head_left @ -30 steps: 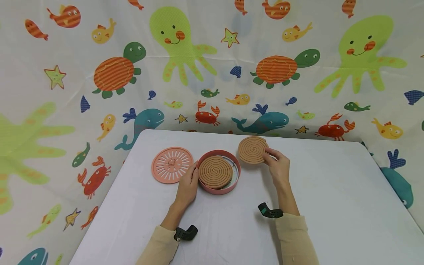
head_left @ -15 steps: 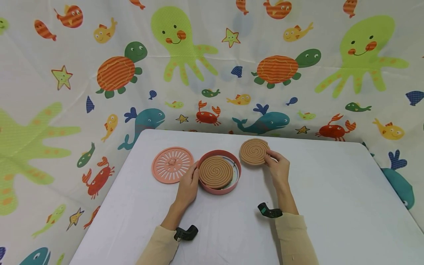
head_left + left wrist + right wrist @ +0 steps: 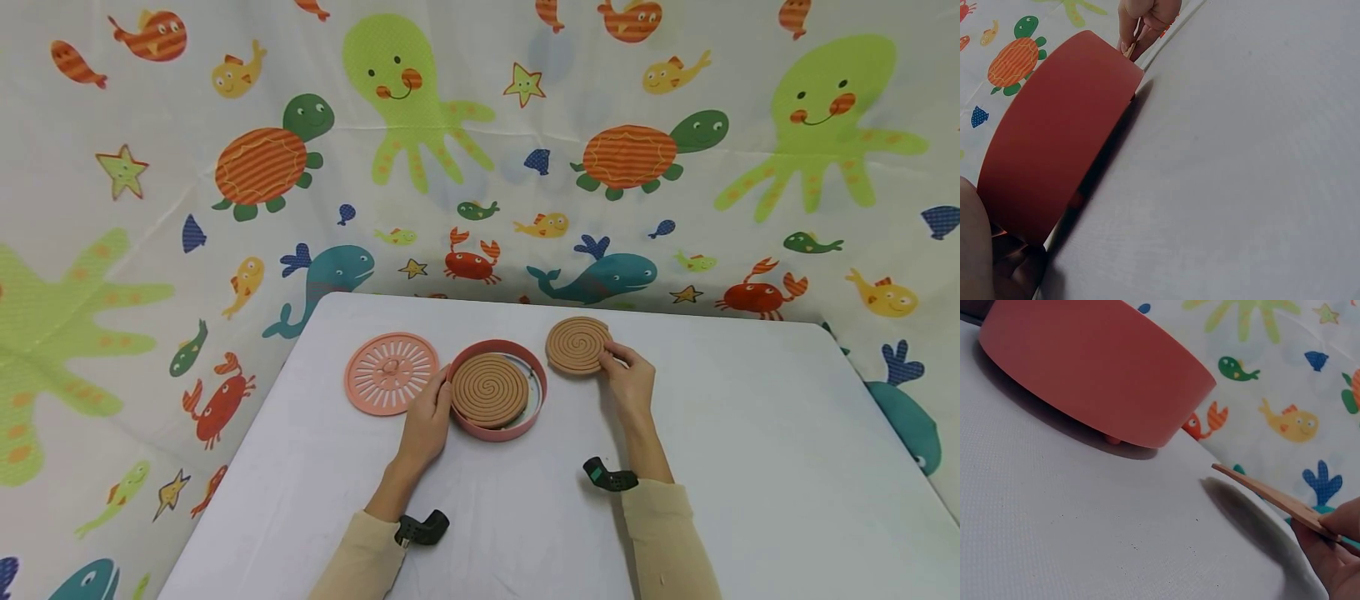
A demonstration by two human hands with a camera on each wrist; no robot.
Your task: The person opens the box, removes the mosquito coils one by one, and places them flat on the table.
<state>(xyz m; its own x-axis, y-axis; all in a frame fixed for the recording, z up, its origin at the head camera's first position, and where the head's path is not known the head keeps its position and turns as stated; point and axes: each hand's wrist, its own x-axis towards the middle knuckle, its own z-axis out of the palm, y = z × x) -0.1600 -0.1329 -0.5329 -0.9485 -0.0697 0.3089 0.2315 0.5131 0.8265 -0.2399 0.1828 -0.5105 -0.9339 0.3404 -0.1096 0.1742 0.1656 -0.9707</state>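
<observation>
A round reddish-pink holder (image 3: 538,404) stands on the table, with a brown mosquito coil (image 3: 490,390) lying inside it. My left hand (image 3: 427,418) grips the holder's left side, thumb at the rim. In the left wrist view the holder's red side wall (image 3: 1060,131) fills the left part. To the right of the holder, my right hand (image 3: 632,380) pinches a second mosquito coil (image 3: 577,345) at its right edge. Seen edge-on in the right wrist view, that coil (image 3: 1272,497) is held above the table, its shadow below.
A pink slotted lid (image 3: 392,374) lies on the white table (image 3: 765,433) left of the holder, close to my left hand. Behind the table's far edge hangs a curtain (image 3: 510,125) printed with sea animals.
My right hand has lowered the pinched coil slightly and brought it a little nearer and to the right. The left hand still grips the holder in the same place.
</observation>
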